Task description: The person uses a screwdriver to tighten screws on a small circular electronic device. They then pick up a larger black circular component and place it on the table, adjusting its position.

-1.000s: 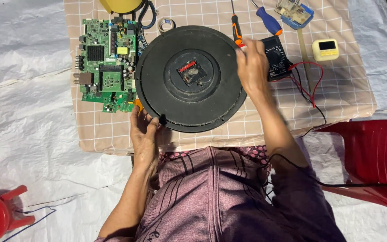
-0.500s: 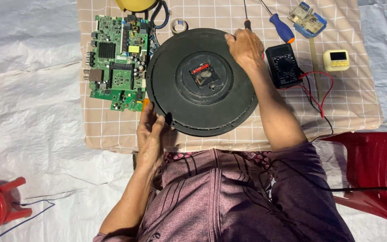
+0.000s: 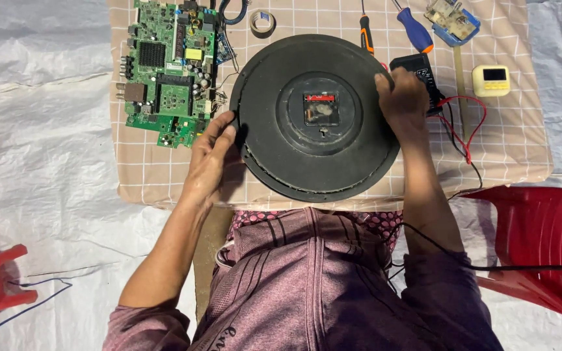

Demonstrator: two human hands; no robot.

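A large round black clock back [image 3: 317, 117] lies face down on a checked cloth [image 3: 164, 175], with a small square movement module [image 3: 321, 107] at its centre. My left hand [image 3: 211, 153] grips the disc's left rim, fingers curled over the edge. On the upper right rim rests my right hand [image 3: 401, 97], fingers closed on the edge.
A green circuit board [image 3: 170, 65] lies left of the disc. Behind it are a tape roll [image 3: 262, 21], an orange screwdriver [image 3: 366, 34], a blue screwdriver [image 3: 414, 29], a black multimeter [image 3: 424, 75] with red leads and a yellow timer [image 3: 491, 79]. A red chair [image 3: 535, 240] stands right.
Both hands have shifted along the rim: the left from the lower edge up to the left side, the right down to the right side. The disc has turned.
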